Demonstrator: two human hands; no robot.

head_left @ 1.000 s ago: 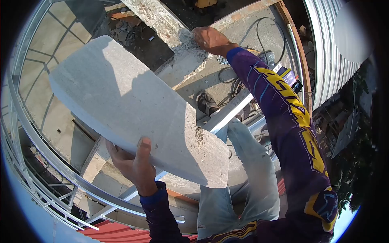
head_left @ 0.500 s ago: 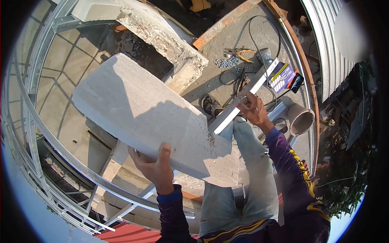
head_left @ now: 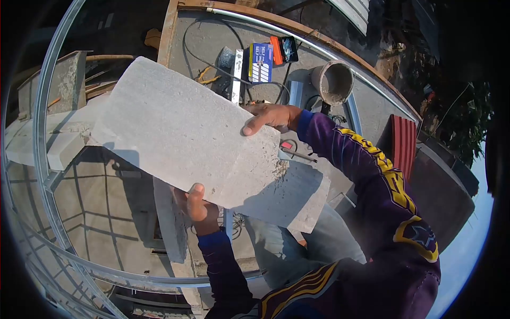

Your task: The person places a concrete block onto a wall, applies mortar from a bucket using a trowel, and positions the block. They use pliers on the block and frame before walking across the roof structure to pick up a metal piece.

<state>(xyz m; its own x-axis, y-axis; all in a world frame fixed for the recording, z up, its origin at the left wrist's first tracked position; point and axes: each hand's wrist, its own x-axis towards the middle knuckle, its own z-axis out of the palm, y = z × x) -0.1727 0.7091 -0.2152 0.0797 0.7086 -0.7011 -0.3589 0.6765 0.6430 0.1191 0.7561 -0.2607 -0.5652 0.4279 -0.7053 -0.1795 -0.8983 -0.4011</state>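
A long pale concrete block (head_left: pixel 196 138) fills the middle of the view, tilted, with a chipped notch near its right end. My left hand (head_left: pixel 199 207) grips its lower edge, thumb on the top face and fingers hidden underneath. On the upper right edge, my right hand (head_left: pixel 273 117) clasps the block, thumb over the face and the other fingers mostly out of sight. Beyond the block, a white-faced metal bar (head_left: pixel 237 77) stands out above its edge, apart from my right hand.
A grey bucket (head_left: pixel 333 82) sits at upper right, near a blue box (head_left: pixel 261 63) labelled SELF and a black tray (head_left: pixel 289 49) of screws. Yellow-handled pliers (head_left: pixel 206 76) lie partly behind the block. Curved metal framing (head_left: pixel 48 106) runs down the left, with a tiled floor far below.
My right hand has let go of the metal bar and taken hold of the block's upper edge. The view has swung round, and my left hand keeps its grip.
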